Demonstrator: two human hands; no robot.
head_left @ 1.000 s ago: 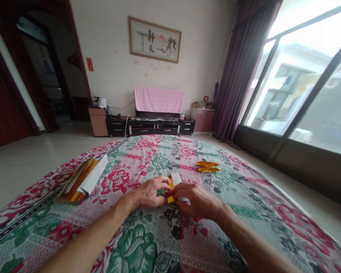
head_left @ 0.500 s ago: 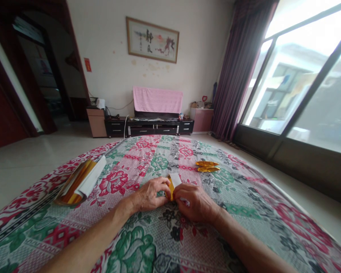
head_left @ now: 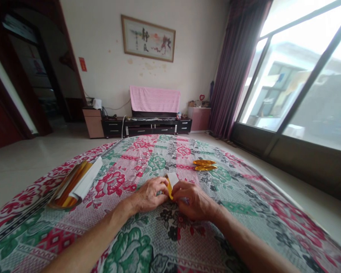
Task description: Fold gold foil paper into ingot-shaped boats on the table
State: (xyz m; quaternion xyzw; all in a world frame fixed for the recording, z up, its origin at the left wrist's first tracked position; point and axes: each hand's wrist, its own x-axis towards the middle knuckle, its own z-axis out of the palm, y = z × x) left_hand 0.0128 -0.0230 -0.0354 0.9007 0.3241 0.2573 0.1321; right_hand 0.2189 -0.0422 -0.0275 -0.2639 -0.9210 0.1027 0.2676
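Between my hands, at the middle of the table, is a small piece of gold and white paper (head_left: 172, 179). My left hand (head_left: 150, 194) pinches its left edge. The fingers of my right hand (head_left: 193, 199) close on its lower right part, close to my left fingertips. Two folded gold paper pieces (head_left: 204, 165) with pointed ends lie side by side, farther off and to the right. A stack of gold and white sheets (head_left: 75, 184) rests at the left.
A patterned cloth in red, green and grey covers the round table (head_left: 130, 163). Beyond it stand a low black cabinet (head_left: 159, 131) and a screen under a pink cloth (head_left: 155, 99). Windows (head_left: 301, 83) and a purple curtain (head_left: 224, 76) are at the right.
The view has turned slightly to the right, so the room and the table items appear farther left. My hands keep hold of the paper, with only small finger shifts.
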